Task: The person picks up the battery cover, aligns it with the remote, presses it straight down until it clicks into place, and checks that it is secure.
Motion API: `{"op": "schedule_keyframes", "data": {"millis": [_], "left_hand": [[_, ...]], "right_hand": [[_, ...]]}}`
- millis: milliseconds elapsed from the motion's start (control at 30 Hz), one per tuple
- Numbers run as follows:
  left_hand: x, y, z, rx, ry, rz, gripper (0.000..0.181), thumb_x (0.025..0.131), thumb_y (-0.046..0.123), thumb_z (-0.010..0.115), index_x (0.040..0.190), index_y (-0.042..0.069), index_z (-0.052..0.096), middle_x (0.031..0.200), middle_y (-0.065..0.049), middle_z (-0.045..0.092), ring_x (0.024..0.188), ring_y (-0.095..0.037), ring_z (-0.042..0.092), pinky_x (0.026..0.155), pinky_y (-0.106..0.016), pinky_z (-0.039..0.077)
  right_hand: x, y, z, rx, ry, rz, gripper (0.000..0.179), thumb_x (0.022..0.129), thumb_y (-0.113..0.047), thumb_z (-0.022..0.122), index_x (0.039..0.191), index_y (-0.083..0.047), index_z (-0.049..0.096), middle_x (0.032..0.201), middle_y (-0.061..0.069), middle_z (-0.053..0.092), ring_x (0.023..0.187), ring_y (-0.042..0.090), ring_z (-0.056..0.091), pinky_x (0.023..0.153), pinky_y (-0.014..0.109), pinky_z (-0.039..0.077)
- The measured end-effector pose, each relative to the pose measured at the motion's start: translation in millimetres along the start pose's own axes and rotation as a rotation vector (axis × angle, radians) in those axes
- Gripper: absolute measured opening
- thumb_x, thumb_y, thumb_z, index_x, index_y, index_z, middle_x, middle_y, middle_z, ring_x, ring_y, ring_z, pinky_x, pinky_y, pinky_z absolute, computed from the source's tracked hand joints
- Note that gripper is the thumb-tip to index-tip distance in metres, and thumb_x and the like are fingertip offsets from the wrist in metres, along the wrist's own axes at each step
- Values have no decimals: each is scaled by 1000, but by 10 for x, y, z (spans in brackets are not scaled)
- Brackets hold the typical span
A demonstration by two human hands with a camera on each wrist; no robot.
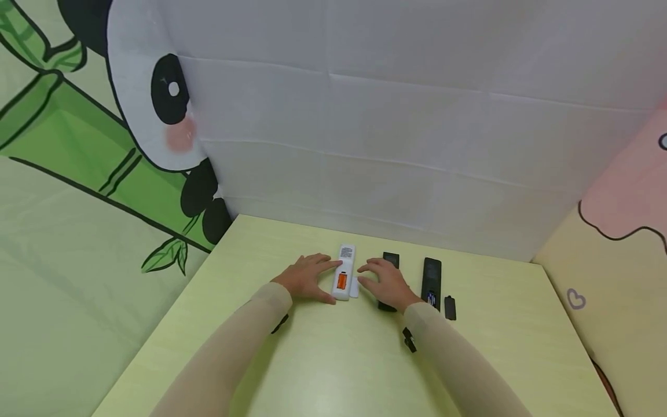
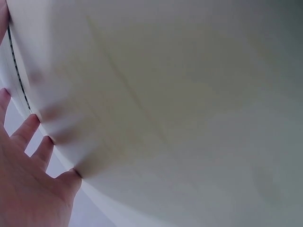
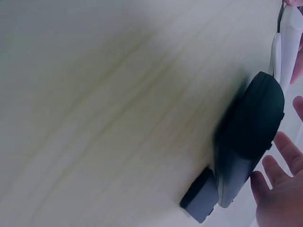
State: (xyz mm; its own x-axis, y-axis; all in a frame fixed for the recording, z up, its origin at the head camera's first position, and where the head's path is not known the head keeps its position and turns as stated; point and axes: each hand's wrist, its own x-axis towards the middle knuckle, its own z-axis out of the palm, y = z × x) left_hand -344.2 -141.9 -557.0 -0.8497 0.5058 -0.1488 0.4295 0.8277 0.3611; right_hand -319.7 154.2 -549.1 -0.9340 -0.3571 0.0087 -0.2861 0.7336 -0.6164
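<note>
White plastic: a slim white remote (image 1: 346,269) is lying back-up toward the far side of the table (image 1: 318,359), its long axis running near to far. Its bay is standing open in the near half and showing an orange battery (image 1: 341,281).

Left hand (image 1: 310,279): coming in from the left side of the remote, thumb and index spreading wide apart. The index fingertip is resting on the remote's upper face; the thumb is pointing to its near left corner, and I cannot tell whether it is touching.

A small white cover (image 1: 354,287) is lying just beside the remote's right edge.

Right hand (image 1: 389,285): hovering to the right of that cover, partly hiding a black remote (image 1: 387,307). Its fingers are bending loosely, standing apart, holding nothing that I am seeing. Contact with the black remote: cannot tell, even from the right wrist view.

Farther right, a second black remote (image 1: 431,275) is lying parallel, its near end showing batteries (image 1: 431,299) in an uncovered bay. A small black cover (image 1: 450,308) is lying to its right, a little apart.

Surroundings: beige sleeves are covering both forearms. White cloth (image 1: 365,127) is hanging behind the table, with a panda print (image 1: 140,104) showing on the left.
</note>
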Motion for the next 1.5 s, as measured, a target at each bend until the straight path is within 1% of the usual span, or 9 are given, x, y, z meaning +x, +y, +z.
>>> {"op": "schedule_keyframes", "data": {"millis": [167,367,500,600,767,1033,1267,1400,1500], "left_hand": [[23,-39,16,-1,-7,-3,117,87,81,92,185,39,43,190,-13,45,179,-43,41,148,-77,25],[25,-71,8,13,-14,-10,117,87,82,91,185,41,41,190,-11,44,179,-42,41,148,-76,25],[2,-74,-3,2,-8,-4,116,88,81,91,184,40,43,190,-13,45,179,-43,41,148,-77,25],[-29,-68,-11,-6,-10,-8,116,88,80,92,184,38,43,189,-14,46,179,-43,41,147,-78,24],[-60,-62,-17,-2,-5,-11,115,89,80,92,185,38,43,189,-13,46,180,-40,40,148,-77,24],[-58,-85,-4,18,-4,0,115,89,81,91,185,40,42,189,-11,46,180,-37,39,147,-78,26],[-61,-105,19,23,-4,12,115,88,82,91,185,40,42,189,-11,46,181,-37,39,147,-78,27],[-69,-105,7,13,-7,12,115,89,81,92,185,41,42,190,-11,45,181,-36,38,147,-77,26],[-82,-108,-5,6,-13,7,116,88,81,92,185,41,41,191,-10,44,182,-36,37,148,-77,24]], "right_hand": [[34,-34,6,-47,19,-11,32,119,-33,71,143,-15,83,178,23,58,171,53,48,140,80,38],[78,-45,22,-88,23,-1,32,119,-34,71,142,-15,83,178,22,58,171,52,49,140,79,38],[97,-63,48,-105,27,-5,30,119,-32,72,138,-15,85,176,23,60,170,52,50,139,81,37],[114,-71,84,-123,38,-23,27,117,-30,74,133,-14,87,172,25,63,166,53,53,137,82,39],[145,-83,149,-139,54,-35,24,116,-29,75,127,-14,90,169,25,66,164,53,55,134,83,40],[189,-101,200,-164,40,-5,21,115,-30,79,124,-17,92,170,22,66,166,50,54,136,81,38],[191,-123,217,-209,36,9,16,114,-31,81,118,-21,93,168,18,69,164,46,56,134,80,39],[197,-130,225,-209,50,18,15,113,-30,82,116,-21,93,167,18,70,163,46,57,134,80,38],[200,-148,229,-183,64,20,12,112,-26,83,111,-19,93,165,21,71,164,49,56,136,81,36]]}}
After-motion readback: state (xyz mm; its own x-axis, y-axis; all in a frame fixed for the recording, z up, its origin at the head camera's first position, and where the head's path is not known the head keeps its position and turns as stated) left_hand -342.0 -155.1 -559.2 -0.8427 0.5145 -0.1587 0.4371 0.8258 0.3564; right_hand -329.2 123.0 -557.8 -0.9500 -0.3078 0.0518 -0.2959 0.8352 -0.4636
